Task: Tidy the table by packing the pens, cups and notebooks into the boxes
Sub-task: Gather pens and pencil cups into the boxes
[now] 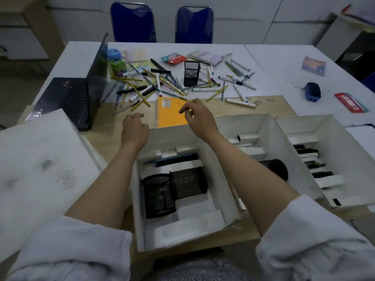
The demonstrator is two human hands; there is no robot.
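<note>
The surface (269,102) carried three open white boxes along its near edge. The near box (227,203), between the forearms, held two black mesh cups (160,196) lying on their sides next to white foam blocks, and the two boxes (324,128) to its right held rows of markers. A closed laptop (67,98) sat to the far left.

Just past the near box's far wall lay the orange spiral notebook (171,112), flat on the surface. It looked light and fairly stiff, with a smooth cover that would slide easily; it would probably be best taken by the free long edge opposite the wire binding, or by a corner, so that it could be tipped up and lowered into a box without bending.

Beyond it lay a scatter of pens (154,86) and markers around an upright square mesh cup (191,73). Those pens would be light, rigid and apt to roll, better gathered in a bunch than singly.

The right hand (197,118) hovered over the notebook's right edge with its fingers (183,109) loosely curled and the thumb apart from them, gripping nothing; whether a fingertip brushed the cover was hard to tell in the blur. The left hand (135,128) hung just left of the notebook, fingers relaxed and half bent, likewise empty.
</note>
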